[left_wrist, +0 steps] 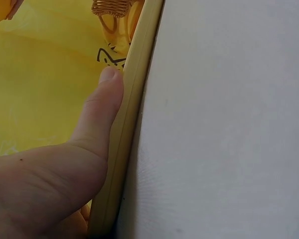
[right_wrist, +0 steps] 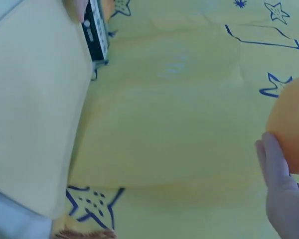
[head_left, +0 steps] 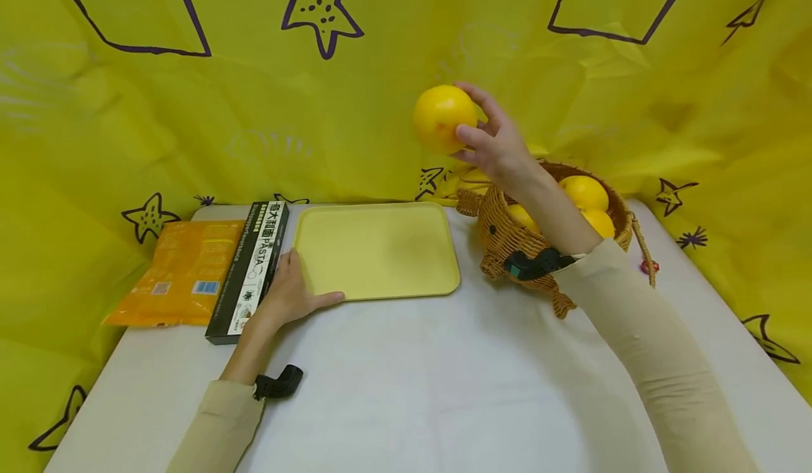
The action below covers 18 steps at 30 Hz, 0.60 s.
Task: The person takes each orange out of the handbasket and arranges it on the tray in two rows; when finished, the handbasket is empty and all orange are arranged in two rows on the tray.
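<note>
My right hand [head_left: 497,138] holds an orange [head_left: 445,117] in the air, above and behind the yellow tray. In the right wrist view, the orange [right_wrist: 294,127] shows at the right edge, with fingers against its side. The rectangular tray [head_left: 377,247] lies flat on the table. At its front left corner rests my left hand [head_left: 293,291], with the thumb stretched along the front rim. The left wrist view shows that straight thumb against the tray's edge [left_wrist: 127,129]; most other fingers are hidden. More oranges [head_left: 585,192] sit in a wicker basket [head_left: 507,240], partly behind my right forearm.
A black-and-white pasta box [head_left: 250,268] stands just left of the tray, beside an orange plastic packet [head_left: 184,272]. The basket, shaped like an animal, is to the tray's right. A yellow patterned sheet [head_left: 355,106] hangs behind the white table [head_left: 431,381].
</note>
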Tool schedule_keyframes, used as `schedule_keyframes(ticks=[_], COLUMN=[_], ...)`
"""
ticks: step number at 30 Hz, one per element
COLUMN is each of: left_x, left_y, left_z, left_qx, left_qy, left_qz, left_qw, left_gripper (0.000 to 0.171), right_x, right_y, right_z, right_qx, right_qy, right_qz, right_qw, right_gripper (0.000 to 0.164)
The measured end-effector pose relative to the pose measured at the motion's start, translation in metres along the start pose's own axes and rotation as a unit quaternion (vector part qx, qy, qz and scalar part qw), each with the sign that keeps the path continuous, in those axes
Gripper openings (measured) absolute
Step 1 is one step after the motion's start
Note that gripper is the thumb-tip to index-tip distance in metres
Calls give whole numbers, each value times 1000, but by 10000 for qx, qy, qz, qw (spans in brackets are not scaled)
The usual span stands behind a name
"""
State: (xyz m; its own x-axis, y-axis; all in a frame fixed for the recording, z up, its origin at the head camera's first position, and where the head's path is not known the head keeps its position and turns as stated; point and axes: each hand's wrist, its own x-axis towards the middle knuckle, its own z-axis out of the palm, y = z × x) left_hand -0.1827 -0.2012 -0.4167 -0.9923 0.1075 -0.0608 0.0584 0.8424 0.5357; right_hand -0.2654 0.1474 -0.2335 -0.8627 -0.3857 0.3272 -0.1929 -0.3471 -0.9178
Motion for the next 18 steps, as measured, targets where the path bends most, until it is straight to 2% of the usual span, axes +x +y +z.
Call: schedule_keyframes(ticks=[5, 11, 14, 18], left_x=[-1, -3, -2, -3], left_y=[1, 0, -1, -2], left_z=[3, 8, 8, 9], left_qx=[-5, -203, -195, -158], left_qy=[8, 182, 192, 229], left_qz=[-57, -58, -69, -35], left_qw=[10000, 9996, 9996, 9996], left_gripper=[132, 127, 126, 127], right_x=[1, 6, 12, 19], right_y=[17, 24, 26, 32], right_z=[8, 24, 34, 48], right_qx=[728, 1789, 1920, 1653], right_qy=[-176, -364, -225, 41], right_qz=[-278, -105, -38, 182], right_qw=[9968, 9831, 9811, 9861], right_gripper=[75, 87, 91, 99])
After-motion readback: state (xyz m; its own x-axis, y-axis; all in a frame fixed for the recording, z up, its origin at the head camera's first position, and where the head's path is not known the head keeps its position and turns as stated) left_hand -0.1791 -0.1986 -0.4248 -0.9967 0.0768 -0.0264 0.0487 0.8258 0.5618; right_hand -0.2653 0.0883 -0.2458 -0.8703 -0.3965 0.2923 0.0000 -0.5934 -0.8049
